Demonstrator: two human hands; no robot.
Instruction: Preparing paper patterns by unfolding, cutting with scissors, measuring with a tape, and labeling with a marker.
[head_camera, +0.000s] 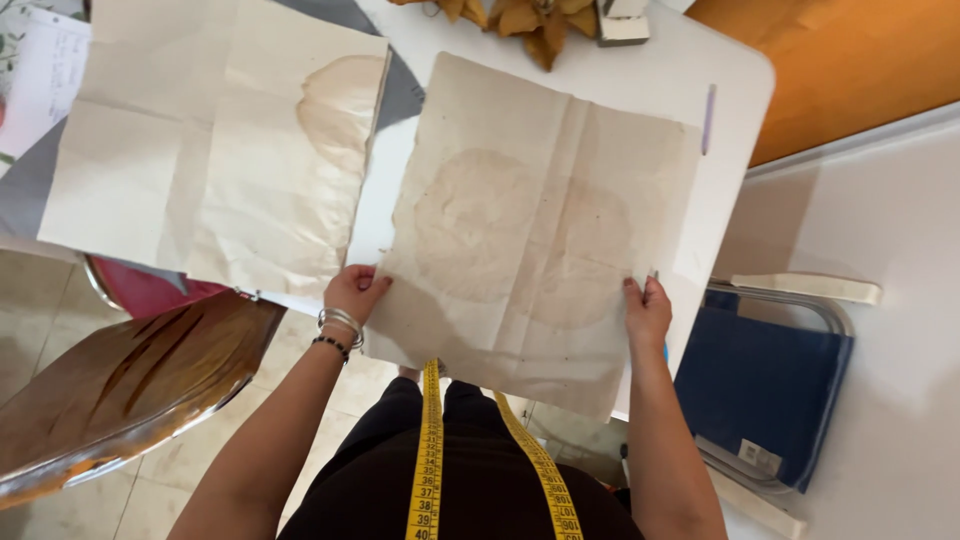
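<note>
While between both hands (352, 292), stained paper sheet (530, 230).

We're looking down at a white table (735, 75) with rounded corners. Lying on it, we're seeing a large creased beige paper sheet (200, 150) at the left, a stained sheet (540, 220) overhanging the near edge, dried brown leaves (530, 20) at the far side, and a pale purple pen (708, 118).

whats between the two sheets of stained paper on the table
In the head view, only a bare strip of white table separates the held sheet from the other sheet; nothing lies on it.
</note>
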